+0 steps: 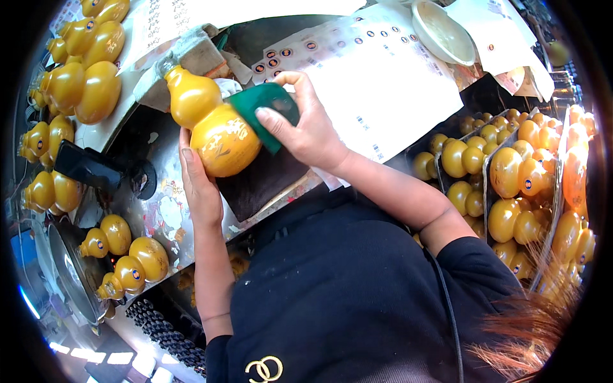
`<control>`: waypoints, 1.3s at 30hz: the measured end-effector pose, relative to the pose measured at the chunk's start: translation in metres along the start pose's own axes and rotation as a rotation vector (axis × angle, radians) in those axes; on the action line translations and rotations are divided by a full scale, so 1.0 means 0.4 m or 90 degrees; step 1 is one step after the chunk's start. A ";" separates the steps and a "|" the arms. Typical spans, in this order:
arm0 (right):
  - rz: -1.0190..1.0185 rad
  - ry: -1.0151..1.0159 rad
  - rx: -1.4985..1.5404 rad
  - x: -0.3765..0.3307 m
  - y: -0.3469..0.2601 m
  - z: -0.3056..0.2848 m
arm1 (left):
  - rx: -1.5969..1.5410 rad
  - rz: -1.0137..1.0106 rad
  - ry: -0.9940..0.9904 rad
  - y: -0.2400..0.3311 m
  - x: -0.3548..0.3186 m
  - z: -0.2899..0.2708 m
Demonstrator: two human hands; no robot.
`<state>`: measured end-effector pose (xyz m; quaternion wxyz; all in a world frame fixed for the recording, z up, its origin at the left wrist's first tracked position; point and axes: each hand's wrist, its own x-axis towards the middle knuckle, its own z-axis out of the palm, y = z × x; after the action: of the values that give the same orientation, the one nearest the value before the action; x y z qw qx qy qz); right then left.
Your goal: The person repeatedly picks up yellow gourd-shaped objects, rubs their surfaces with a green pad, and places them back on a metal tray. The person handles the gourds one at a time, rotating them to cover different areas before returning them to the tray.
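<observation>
A glossy yellow gourd-shaped bottle (pixel 223 143) lies tilted over the workbench, its narrow neck pointing to the far left. My left hand (pixel 199 185) supports the wide bulb from its left side, the fingers partly hidden behind it. In my right hand (pixel 310 131) is a dark green flat, flexible scraper (pixel 263 110), pinched between thumb and fingers. The scraper's edge rests against the right side of the wide bulb, next to fine gold-and-dark markings. Under the bottle a dark cloth (pixel 262 185) covers part of the bench.
Sheets of round stickers (pixel 357 45) and a pale oval bowl (pixel 444 32) are beyond my right hand. A grey block (pixel 182 70) stands by the bottle's neck. A phone on a stand (pixel 89 167) is at left. More gourd bottles (pixel 150 255) stand left; others fill racks (pixel 488 172) at right.
</observation>
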<state>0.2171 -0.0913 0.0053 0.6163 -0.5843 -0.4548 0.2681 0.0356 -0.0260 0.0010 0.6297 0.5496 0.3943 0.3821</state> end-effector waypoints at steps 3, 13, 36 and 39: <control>0.024 0.015 -0.006 0.001 0.005 -0.021 | -0.046 -0.029 -0.011 0.003 0.004 -0.006; -0.627 -0.195 -0.328 -0.043 -0.030 -0.010 | -0.077 -0.048 -0.034 0.020 0.001 -0.006; 0.371 0.013 0.209 -0.087 0.027 -0.279 | 0.075 0.195 -0.965 0.248 -0.143 -0.018; 0.262 0.007 -0.206 -0.025 0.088 -0.386 | 0.126 0.194 -0.929 0.261 -0.141 -0.005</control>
<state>0.3546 -0.1675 -0.0161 0.4495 -0.7570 -0.3601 0.3086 0.0063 -0.0657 0.1090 0.6192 0.7656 -0.1713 -0.0335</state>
